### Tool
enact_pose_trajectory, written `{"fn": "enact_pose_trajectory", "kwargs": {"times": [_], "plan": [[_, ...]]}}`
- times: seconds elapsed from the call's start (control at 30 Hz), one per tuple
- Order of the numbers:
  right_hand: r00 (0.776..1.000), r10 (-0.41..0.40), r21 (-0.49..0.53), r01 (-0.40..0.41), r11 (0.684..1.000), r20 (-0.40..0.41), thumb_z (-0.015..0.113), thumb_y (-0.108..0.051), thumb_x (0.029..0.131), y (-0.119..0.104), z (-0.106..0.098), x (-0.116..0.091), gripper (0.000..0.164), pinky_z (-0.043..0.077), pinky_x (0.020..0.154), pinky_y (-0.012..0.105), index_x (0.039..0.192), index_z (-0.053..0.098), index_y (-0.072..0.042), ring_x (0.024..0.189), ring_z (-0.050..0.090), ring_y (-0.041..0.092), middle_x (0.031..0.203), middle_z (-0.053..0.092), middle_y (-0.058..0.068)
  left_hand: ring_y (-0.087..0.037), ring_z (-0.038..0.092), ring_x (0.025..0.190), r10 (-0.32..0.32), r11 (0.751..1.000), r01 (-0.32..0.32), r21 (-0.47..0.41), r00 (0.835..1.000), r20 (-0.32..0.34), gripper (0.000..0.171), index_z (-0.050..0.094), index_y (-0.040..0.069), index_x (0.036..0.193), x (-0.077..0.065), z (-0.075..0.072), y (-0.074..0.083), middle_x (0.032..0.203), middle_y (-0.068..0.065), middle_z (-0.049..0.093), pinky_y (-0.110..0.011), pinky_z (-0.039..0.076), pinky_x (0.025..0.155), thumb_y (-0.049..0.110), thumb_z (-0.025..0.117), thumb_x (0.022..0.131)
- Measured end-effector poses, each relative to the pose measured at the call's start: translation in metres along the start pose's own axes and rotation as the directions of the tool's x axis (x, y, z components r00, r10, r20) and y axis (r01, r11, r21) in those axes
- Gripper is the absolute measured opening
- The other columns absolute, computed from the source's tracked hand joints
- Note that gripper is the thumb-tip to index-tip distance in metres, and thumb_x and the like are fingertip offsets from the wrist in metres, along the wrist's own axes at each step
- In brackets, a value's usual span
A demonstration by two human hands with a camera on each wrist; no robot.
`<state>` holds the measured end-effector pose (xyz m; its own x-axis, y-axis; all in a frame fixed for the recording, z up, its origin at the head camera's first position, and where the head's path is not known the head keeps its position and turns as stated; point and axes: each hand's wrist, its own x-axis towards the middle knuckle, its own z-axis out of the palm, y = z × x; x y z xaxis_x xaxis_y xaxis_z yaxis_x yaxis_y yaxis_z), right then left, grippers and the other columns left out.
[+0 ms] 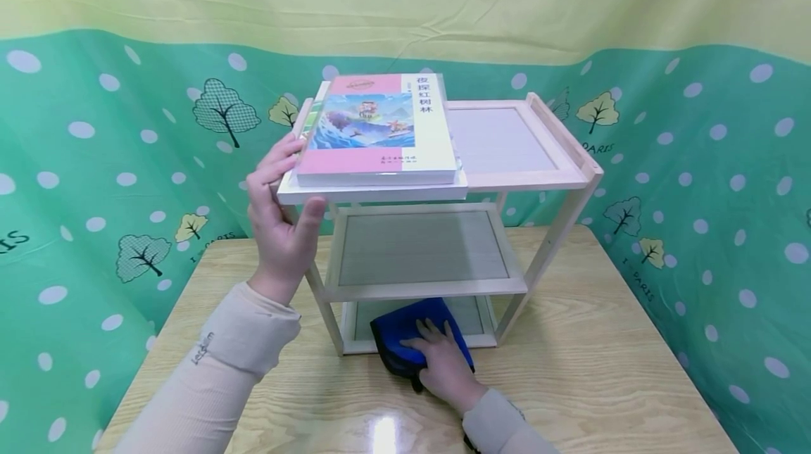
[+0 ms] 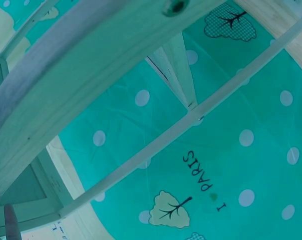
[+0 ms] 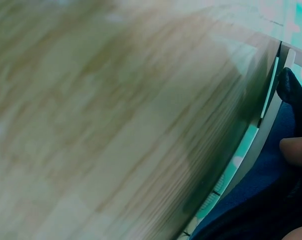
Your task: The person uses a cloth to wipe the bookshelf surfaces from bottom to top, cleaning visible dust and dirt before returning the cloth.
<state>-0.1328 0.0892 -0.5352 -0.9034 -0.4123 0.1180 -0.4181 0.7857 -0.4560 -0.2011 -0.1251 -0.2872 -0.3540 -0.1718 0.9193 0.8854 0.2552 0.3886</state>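
Right now your right hand [image 1: 446,369] holds the blue pouch [image 1: 394,331] between thumb and fingers at the front of the rack's [image 1: 418,290] bottom tier [image 1: 467,314]. The pouch lies aslant, far end pointing inward; your hand hides too much to tell its long axis. The top tier [image 1: 500,137] carries stacked books [image 1: 364,123] on its left; your left hand [image 1: 279,218] is at that corner, its grip unclear.

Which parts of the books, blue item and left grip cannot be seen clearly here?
Lower book: head view, cover mostly hidden by the upper book.
Blue item: head view, partly covered by the right grip; right wrist view, cut off by the right edge.
Left grip: left wrist view, mostly cut off at the lower left corner.
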Motion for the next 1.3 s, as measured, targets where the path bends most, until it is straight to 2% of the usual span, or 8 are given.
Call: {"fn": "enact_pose_trajectory", "kwargs": {"times": [1.3], "plan": [[0.998, -0.048, -0.030, 0.049, 0.998, 0.030, 0.066, 0.004, 0.070, -0.014, 0.009, 0.011, 0.063, 0.027, 0.116, 0.067, 0.129, 0.067, -0.020, 0.139, 0.044, 0.041, 0.147, 0.050, 0.021, -0.037, 0.046, 0.136, -0.010, 1.000, 0.010, -0.018, 1.000, -0.004, 0.086, 0.041, -0.016, 0.110, -0.001, 0.001, 0.000, 0.127, -0.028, 0.057, -0.045, 0.045, 0.112, 0.064, 0.063, 0.087]]}}
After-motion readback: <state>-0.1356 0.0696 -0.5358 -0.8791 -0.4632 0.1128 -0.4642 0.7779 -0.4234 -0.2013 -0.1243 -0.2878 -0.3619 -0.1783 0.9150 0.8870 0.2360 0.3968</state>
